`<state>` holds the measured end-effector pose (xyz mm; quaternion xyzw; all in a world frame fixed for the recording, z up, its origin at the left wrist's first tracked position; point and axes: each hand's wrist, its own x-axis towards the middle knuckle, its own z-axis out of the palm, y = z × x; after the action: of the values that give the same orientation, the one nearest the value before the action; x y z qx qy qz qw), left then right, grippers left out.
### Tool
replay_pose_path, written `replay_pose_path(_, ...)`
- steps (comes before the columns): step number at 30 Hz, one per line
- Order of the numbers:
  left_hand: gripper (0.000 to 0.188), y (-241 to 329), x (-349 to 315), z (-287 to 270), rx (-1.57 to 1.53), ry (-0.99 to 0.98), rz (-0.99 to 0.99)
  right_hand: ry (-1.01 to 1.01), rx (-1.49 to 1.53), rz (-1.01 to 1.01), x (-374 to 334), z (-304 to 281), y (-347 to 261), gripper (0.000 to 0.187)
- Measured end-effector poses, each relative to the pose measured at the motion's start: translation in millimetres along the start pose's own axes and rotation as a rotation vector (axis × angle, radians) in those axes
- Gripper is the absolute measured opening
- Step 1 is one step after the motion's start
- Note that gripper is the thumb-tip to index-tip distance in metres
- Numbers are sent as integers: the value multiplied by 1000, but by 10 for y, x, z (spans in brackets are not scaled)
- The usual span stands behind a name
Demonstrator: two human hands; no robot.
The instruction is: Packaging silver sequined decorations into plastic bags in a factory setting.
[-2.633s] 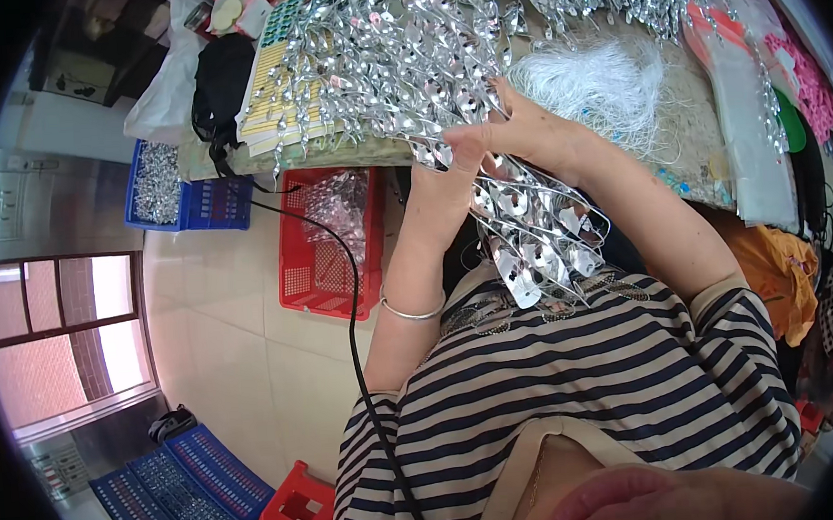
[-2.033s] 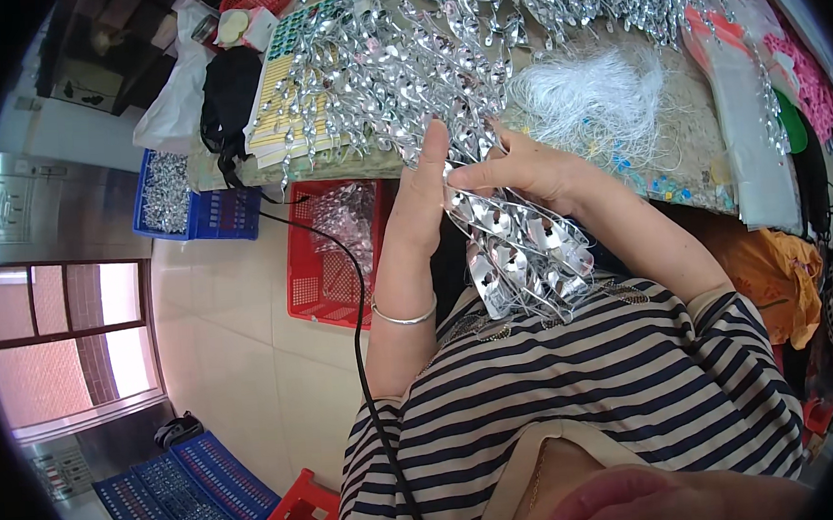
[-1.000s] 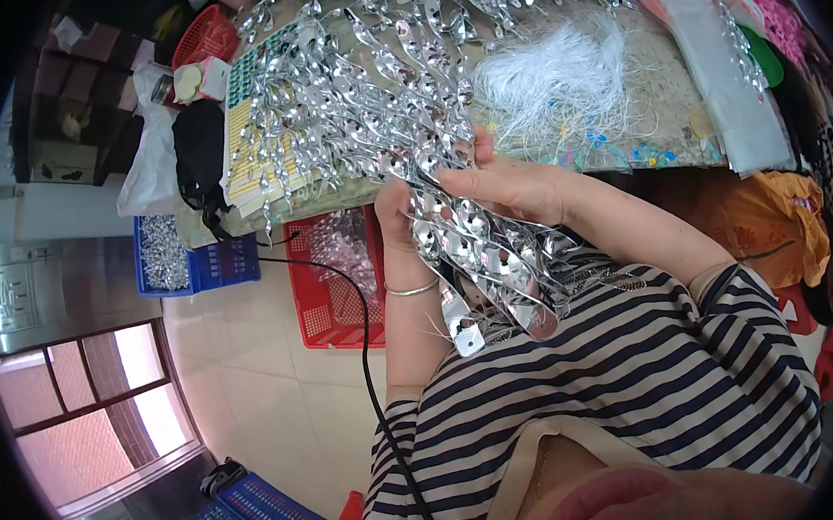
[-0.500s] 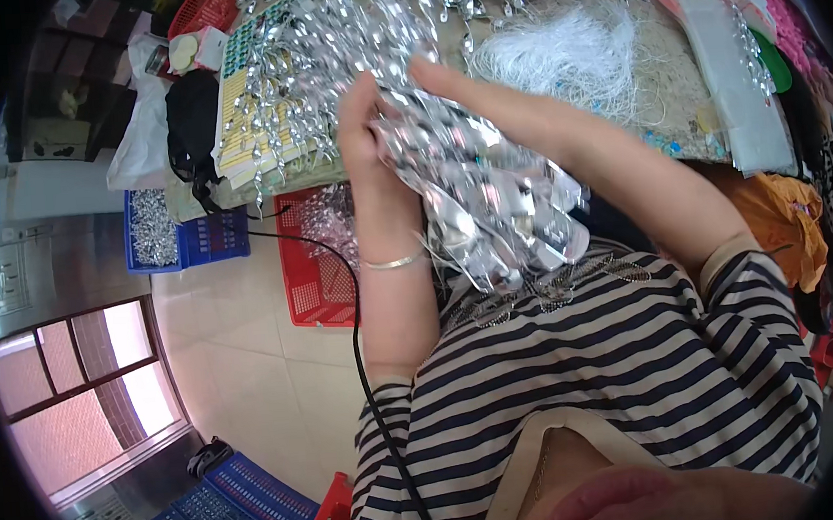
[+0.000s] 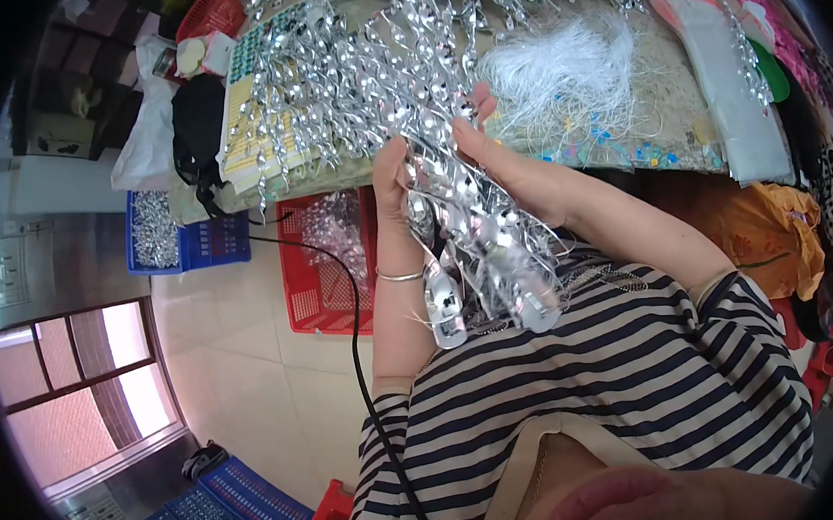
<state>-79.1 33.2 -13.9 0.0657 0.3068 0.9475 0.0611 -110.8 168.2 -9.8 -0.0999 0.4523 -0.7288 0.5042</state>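
A thick bunch of shiny silver twisted strands (image 5: 450, 191) runs from the worktable down toward my chest. My left hand (image 5: 392, 180) is closed along the bunch's left side, thumb at the top and the other fingers hidden under the strands. On the opposite side my right hand (image 5: 516, 173) grips the same bunch, its thumb against the strands and some fingertips showing beyond. The lower ends hang loose near my striped shirt, with flat silver pieces there partly blurred. Upper lengths fan out over a yellow-and-green patterned sheet (image 5: 238, 156) on the table.
A white tangle of thin thread (image 5: 567, 65) lies right of the strands on the worktable (image 5: 683, 101). Below its edge stand a red crate (image 5: 328, 299) and a blue crate (image 5: 215, 239). A black cable (image 5: 356, 330) crosses the left side. An orange bag (image 5: 768, 238) hangs at right.
Both hands have come down toward me and a little right with the bunch. The strands' lower ends hang lower, and the upper lengths have spread flatter on the table.
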Motion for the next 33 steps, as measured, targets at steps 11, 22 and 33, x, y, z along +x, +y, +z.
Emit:
replay_pose_path(11,77,-92,-44,-259,16,-44,-6,-27,116,44,-178,157,-93,72)
replay_pose_path(22,69,-33,7,-423,-173,-7,59,-120,67,-23,-231,118,-58,80)
replay_pose_path(33,65,-77,-61,17,-198,-12,152,-23,-403,-71,-260,-47,160,69)
